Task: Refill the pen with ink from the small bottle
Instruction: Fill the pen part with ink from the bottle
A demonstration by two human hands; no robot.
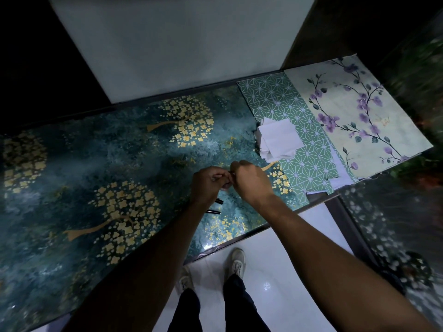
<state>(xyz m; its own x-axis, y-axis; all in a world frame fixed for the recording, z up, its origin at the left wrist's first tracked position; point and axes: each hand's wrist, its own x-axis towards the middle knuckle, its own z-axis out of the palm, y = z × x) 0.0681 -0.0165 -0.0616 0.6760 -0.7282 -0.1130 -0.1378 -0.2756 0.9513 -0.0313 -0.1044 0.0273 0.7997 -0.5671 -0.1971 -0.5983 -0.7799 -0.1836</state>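
My left hand (207, 185) and my right hand (248, 182) meet fingertip to fingertip above the teal table (84, 168) with its gold tree pattern. Both are closed around something small between them, which the fingers hide; a thin glint shows at the pinch. I cannot tell whether it is the bottle or a pen part. Two dark pen pieces (215, 206) lie on the table just below my left wrist, partly covered by my forearm. No ink bottle shows in the open.
A pile of white paper squares (275, 140) lies right of my hands on a green geometric sheet (294, 125). A floral sheet (359, 111) lies beyond it. A white panel (179, 44) stands behind the table. The table's near edge (239, 243) runs above my shoes.
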